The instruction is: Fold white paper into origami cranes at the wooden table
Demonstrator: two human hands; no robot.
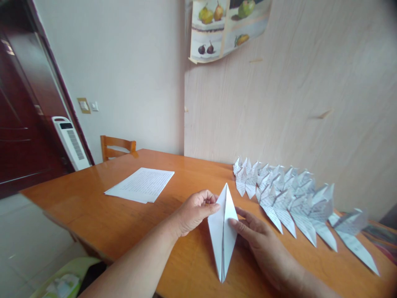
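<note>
Paper point(217, 238) in a long diamond, part-folded by the look of it, held between two hands over the table point(192, 178)

Rows of folded figures point(281, 198) stand at the right and look done, while a stack of sheets point(142, 185) lies flat at the left, so plenty seems left to fold; the left hand point(196, 209) pinches the diamond's upper left edge between thumb and curled fingers, forearm slanting in from below, and the right hand point(259, 234) grips the right edge, thumb on the face, fingers partly hidden behind; whether the lower tip touches the table I cannot tell
</note>
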